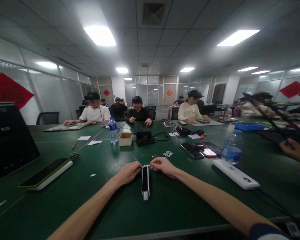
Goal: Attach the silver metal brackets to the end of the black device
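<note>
A slim white device (145,183) with a long black face and a pale, plug-like near end lies lengthwise on the green table in front of me. My left hand (129,172) is closed, its fingertips pressed against the left side of the device's far end. On the opposite side, my right hand (164,167) pinches something small and shiny close to that same end; its kind is too small to make out. Just beyond my right hand are a few small silver metal pieces (168,154) and some tiny bits (155,156).
On the right are several phones (192,150), a water bottle (232,148) and a white power bank (236,174). A green-edged phone (46,171) and a dark HP screen (11,140) stand left. Ahead are a small box (125,139) and another bottle (113,130). A co-worker's hand (293,150) reaches in at right.
</note>
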Demonstrator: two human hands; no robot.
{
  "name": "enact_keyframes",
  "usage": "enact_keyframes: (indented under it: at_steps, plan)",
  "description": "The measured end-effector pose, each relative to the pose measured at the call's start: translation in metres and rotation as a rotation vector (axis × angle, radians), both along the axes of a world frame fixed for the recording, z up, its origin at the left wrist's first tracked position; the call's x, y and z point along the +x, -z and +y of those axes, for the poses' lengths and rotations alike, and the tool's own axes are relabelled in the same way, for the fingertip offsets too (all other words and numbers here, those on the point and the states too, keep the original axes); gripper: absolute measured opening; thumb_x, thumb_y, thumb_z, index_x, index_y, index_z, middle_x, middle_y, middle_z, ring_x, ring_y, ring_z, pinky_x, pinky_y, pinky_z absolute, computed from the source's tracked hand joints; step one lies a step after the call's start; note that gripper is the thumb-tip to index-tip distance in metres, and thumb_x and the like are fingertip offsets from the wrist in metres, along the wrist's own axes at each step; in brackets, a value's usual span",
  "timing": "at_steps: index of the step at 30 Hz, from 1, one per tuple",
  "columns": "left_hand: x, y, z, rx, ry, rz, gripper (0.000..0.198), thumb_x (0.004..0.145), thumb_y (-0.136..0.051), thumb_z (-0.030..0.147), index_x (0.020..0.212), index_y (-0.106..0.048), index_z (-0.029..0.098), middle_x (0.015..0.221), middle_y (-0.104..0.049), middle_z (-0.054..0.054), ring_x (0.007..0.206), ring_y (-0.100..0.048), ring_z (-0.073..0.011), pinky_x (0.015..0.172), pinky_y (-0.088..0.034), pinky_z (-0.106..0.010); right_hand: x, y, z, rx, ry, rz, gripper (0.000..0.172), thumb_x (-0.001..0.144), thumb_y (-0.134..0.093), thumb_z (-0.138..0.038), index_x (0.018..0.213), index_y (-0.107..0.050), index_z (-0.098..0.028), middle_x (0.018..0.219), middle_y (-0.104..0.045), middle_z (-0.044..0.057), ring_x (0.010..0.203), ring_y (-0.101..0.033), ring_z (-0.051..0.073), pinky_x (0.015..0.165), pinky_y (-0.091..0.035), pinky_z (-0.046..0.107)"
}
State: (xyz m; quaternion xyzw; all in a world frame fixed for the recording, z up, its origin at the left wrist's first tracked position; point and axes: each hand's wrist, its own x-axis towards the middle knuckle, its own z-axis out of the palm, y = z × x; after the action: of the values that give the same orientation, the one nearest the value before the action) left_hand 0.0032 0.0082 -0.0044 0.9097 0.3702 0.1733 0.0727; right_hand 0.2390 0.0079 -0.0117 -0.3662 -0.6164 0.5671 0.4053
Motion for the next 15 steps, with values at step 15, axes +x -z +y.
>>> enact_keyframes:
  at_steps: [15]
  plan:
    - [0.004, -0.001, -0.004, 0.051, -0.036, -0.12, 0.016, 0.095, -0.044, 0.021, 0.096, -0.059, 0.019, 0.093, -0.064, -0.004, 0.085, -0.059, -0.0175, 0.08, -0.046, -0.029, -0.016, 0.006, -0.001, -0.473, 0.085, 0.526, 0.008, 0.085, -0.055, -0.004, 0.085, -0.056, -0.013, 0.072, -0.056, 0.0, 0.052, -0.049, 0.004, 0.05, -0.043, 0.013]
